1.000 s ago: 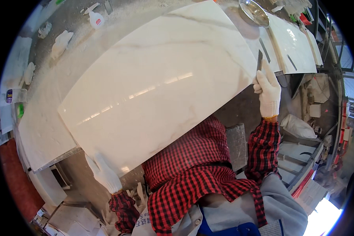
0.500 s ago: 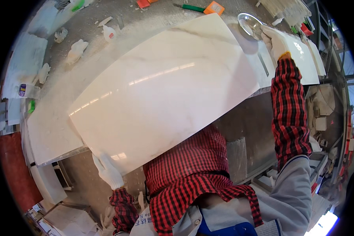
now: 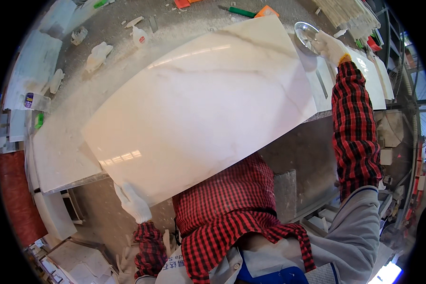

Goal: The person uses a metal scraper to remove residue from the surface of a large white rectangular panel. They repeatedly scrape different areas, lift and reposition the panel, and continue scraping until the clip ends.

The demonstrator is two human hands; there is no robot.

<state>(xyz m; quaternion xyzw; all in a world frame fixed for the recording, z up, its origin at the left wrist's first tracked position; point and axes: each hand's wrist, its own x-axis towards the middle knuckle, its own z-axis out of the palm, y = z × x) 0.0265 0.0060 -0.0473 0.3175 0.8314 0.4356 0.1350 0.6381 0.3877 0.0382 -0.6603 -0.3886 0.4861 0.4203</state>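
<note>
The person wears white gloves on both hands. The left hand (image 3: 133, 204) lies at the near left corner of the slab (image 3: 199, 116), its fingers mostly straight and along the edge; how firmly that grip closes, or whether fingertips curl beneath the stone, cannot be told. The right hand (image 3: 333, 48) reaches to the metal bowl (image 3: 303, 34), fingers bent down over its right side. They hide the underside of that grip, so neither its closure nor anything inside it can be made out.

The slab, pale with faint veins, lies flat on the counter (image 3: 189, 28), its near left corner jutting past the front edge toward the checked apron (image 3: 225, 182). The bowl stands just beyond its far right side. Near the right forearm lies 1 dark strip (image 3: 321, 84). Across the slab are 1 white bottle (image 3: 140, 37) and 1 green-handled tool (image 3: 243, 12).
</note>
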